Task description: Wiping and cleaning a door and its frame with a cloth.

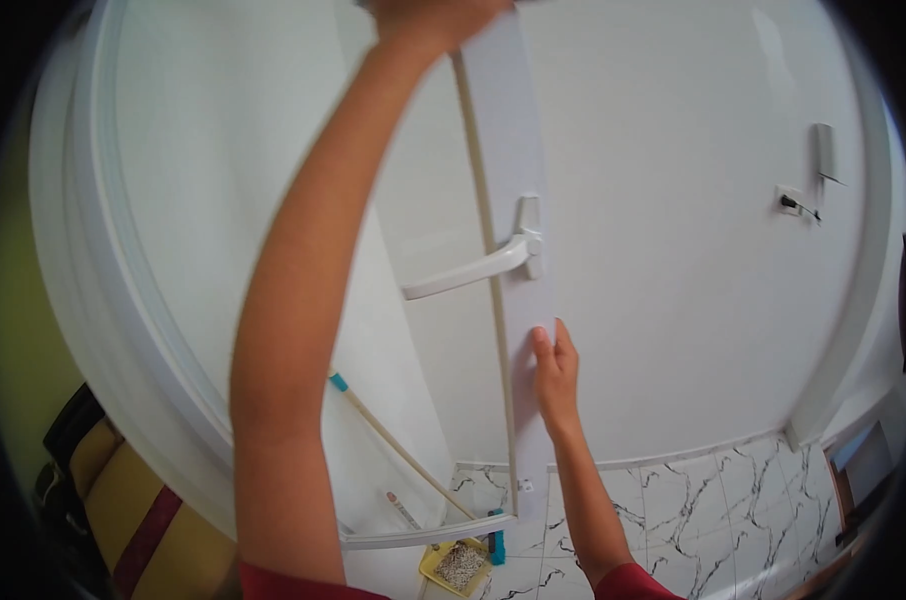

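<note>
A white-framed glass window sash [524,420] stands edge-on before me, with a white lever handle [468,271] on its frame pointing left. My right hand [558,375] grips the frame's edge below the handle, thumb on the near face. High up, my left hand [442,19] is at the top of the same frame, cut off by the picture's edge, and its fingers are largely hidden. Through the glass a broom's wooden stick [404,450] leans at a slant. Its blue head [498,538] rests by a yellow dustpan [460,566] holding pale speckled material.
The white outer frame [100,225] curves along the left. A yellow bed or couch [160,540] with a dark red stripe lies at lower left. Marble-patterned tiles [685,510] cover the floor. A socket with a black plug [789,201] and a white device [826,150] are on the right wall.
</note>
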Demonstrator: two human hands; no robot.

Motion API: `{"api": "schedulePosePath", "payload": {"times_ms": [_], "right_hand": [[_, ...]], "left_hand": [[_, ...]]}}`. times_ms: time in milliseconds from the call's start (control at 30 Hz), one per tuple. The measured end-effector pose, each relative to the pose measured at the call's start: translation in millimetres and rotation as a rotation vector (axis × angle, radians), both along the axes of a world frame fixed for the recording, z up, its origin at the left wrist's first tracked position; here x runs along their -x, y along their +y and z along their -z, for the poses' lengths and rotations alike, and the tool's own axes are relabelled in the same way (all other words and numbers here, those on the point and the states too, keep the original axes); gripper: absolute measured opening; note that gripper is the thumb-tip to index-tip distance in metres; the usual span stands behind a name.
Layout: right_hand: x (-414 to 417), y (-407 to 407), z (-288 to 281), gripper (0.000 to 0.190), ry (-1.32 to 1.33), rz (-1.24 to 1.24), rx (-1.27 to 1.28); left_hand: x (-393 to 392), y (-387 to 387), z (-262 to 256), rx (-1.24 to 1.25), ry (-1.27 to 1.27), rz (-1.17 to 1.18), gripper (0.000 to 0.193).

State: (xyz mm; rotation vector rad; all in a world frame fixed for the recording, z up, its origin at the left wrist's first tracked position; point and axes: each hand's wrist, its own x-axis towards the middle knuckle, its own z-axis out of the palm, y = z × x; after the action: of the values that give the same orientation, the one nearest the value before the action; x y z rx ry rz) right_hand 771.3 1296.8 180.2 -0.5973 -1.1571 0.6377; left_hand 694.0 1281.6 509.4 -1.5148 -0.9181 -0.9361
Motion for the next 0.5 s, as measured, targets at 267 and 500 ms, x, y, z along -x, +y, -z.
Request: {"api": "schedulePosePath", "payload": {"times_ms": [267,500], "right_hand": [[-4.0,4.6,0.8,0.028,-0.005,-0.012,0.038],[-8.4,7.2,10.1,0.029,-0.022,0.009,0.036]], "left_hand": [[19.8,25.9,101.6,-0.08,0.499,0.168,0.053],[104.1,-5.1,59.7,-0.248,0.241,-0.005,0.041]]}}
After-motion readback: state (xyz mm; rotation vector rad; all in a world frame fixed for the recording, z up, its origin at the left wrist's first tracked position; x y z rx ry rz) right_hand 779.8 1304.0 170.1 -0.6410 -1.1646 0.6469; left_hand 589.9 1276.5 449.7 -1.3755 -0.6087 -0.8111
